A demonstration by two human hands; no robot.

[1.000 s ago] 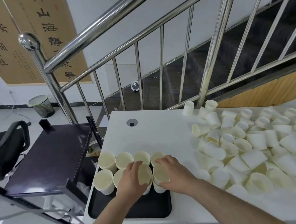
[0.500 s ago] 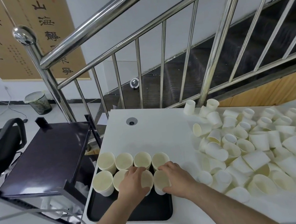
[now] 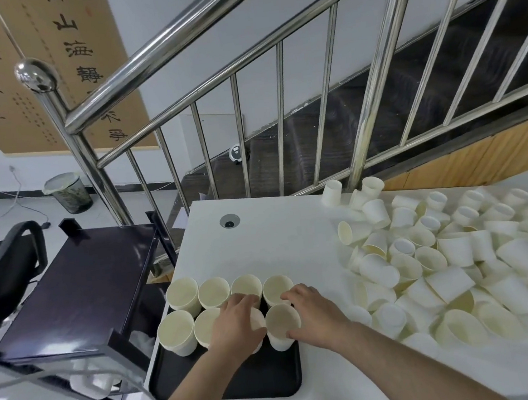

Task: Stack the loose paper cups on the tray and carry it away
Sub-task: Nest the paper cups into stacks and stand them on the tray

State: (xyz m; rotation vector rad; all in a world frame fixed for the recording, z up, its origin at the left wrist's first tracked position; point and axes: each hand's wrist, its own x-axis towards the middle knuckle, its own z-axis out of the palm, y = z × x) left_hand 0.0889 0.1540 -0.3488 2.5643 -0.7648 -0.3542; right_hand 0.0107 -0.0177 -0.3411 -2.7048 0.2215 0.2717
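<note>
**Both hands on the near row of cups; the loose pile lies off to the right**

The left hand (image 3: pixel 236 325) lies over a cup (image 3: pixel 256 321) in the near row on the tray, its fingers curled down around the rim so that most of that cup is hidden. The right hand (image 3: pixel 314 315) grips the neighbouring cup (image 3: pixel 282 323) just to the right, thumb on its near wall and fingers wrapped over the far side. The two hands are close together but not touching, each closed on its own cup.

Taking the black tray (image 3: pixel 262 379) as the landmark: eight upright cups fill its far half in two rows of four, the far row (image 3: pixel 229 289) touching the near row. The near half of the tray is bare. The tray sits at the near left corner of the white table (image 3: pixel 280 240), its long axis running away from the person.

The pile of loose cups (image 3: pixel 458 264) lies well to the right of the tray, spreading toward the far right of the table, most of them tipped on their sides and overlapping. The right hand is plainly the nearer one to it; the closest loose cups lie just beyond the tray's right edge, beside the right wrist. I judge the next reach goes rightward with that hand, once both held cups are seated.

Left of the tray stands a dark cart (image 3: pixel 79 284), and beyond it an office chair (image 3: pixel 6 272).
</note>
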